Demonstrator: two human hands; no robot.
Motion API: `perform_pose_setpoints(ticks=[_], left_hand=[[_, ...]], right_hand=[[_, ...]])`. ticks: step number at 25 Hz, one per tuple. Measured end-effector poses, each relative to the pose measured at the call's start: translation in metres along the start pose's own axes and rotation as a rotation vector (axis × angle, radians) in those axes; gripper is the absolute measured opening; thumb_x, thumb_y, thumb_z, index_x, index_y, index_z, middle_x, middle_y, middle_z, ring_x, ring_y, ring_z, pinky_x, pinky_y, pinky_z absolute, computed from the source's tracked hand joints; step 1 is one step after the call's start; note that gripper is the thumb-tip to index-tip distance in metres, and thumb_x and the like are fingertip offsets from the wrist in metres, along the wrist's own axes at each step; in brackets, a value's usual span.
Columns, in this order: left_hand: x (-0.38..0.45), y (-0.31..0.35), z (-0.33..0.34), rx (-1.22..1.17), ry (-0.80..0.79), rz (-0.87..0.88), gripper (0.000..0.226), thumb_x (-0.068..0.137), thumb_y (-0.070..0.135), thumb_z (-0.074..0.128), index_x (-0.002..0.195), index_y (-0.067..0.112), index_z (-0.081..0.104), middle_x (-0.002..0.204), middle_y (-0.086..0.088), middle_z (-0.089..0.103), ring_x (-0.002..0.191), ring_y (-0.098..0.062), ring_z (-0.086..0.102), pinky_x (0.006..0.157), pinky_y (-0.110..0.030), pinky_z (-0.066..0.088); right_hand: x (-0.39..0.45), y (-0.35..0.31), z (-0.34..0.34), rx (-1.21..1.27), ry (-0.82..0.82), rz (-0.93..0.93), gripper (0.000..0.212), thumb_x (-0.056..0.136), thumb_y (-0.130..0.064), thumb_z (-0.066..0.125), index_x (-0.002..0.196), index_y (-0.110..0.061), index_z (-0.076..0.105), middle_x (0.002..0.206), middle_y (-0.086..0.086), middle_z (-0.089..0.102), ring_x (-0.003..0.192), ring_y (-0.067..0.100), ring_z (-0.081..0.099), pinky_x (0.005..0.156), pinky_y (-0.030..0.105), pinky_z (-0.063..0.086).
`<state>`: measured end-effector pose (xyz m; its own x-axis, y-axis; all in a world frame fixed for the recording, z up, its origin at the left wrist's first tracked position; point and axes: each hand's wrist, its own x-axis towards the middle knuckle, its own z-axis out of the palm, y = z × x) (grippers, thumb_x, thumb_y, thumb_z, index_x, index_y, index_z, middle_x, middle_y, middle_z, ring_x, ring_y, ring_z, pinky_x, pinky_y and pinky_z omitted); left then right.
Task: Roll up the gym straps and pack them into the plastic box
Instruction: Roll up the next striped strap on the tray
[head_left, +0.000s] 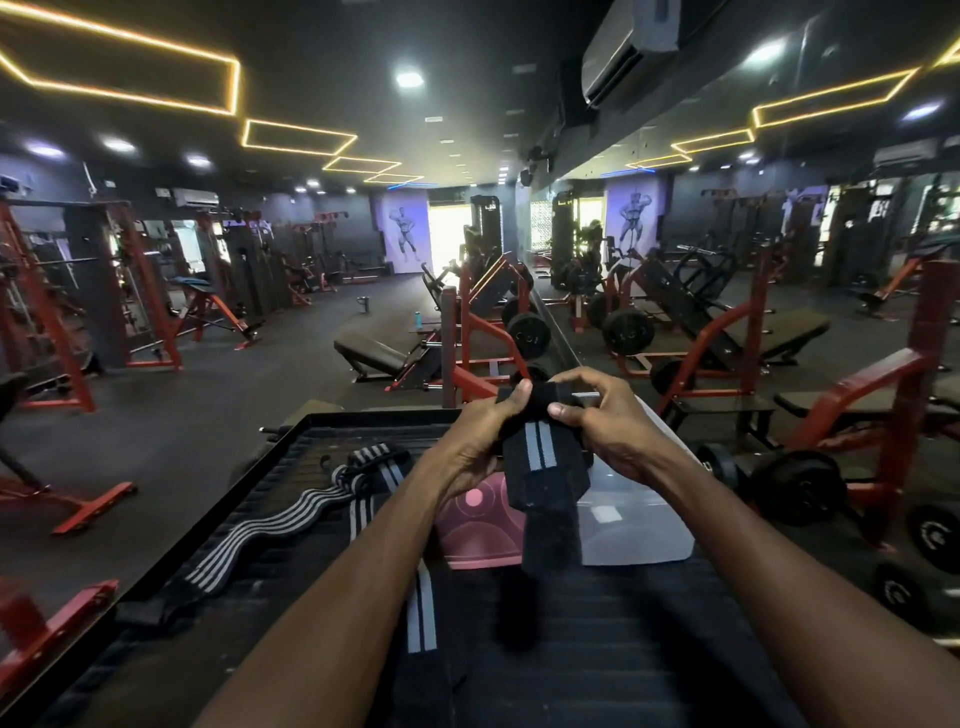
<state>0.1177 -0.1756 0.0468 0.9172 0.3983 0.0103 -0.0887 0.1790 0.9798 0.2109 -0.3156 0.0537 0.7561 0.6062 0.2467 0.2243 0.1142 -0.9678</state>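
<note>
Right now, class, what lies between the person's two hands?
In the head view, a black gym strap with two grey stripes spans the gap: the left hand and right hand each grip its upper end, and its tail hangs down.

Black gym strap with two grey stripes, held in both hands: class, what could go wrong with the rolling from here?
The black gym strap with two grey stripes has a long tail dangling unrolled; if the left hand or right hand loosens, the roll may unwind. The tail could also snag the clear plastic box underneath.
</note>
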Motion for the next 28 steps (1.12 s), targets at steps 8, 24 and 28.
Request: perform_pose_setpoints(ticks=[8,24,28], left_hand=[[0.006,0.004,-0.023,0.111,0.051,0.161,0.027,0.091,-0.007,0.057,0.108,0.011,0.067,0.102,-0.015,0.068,0.086,-0.021,0.068,0.067,-0.027,0.056],[-0.001,0.010,-0.039,0.064,-0.032,0.125,0.023,0.095,-0.001,0.056,0.107,0.016,0.065,0.103,-0.014,0.068,0.087,-0.026,0.066,0.061,-0.030,0.054],[-0.003,0.013,-0.035,0.029,-0.101,0.079,0.022,0.091,0.006,0.064,0.111,0.017,0.063,0.102,-0.015,0.068,0.078,-0.025,0.068,0.053,-0.028,0.051]], right_hand=[[0.000,-0.011,0.022,0.091,-0.086,0.222,0.022,0.095,-0.024,0.065,0.108,-0.006,0.065,0.092,0.019,0.068,0.067,0.027,0.066,0.053,0.034,0.054],[-0.016,-0.019,0.044,0.117,-0.017,0.202,0.021,0.095,-0.016,0.066,0.105,0.001,0.061,0.069,0.014,0.063,0.048,0.018,0.055,0.040,0.024,0.047],[-0.010,-0.016,0.035,0.076,0.049,0.080,0.016,0.090,0.004,0.065,0.104,-0.004,0.068,0.086,0.019,0.064,0.060,0.024,0.061,0.052,0.033,0.051]])
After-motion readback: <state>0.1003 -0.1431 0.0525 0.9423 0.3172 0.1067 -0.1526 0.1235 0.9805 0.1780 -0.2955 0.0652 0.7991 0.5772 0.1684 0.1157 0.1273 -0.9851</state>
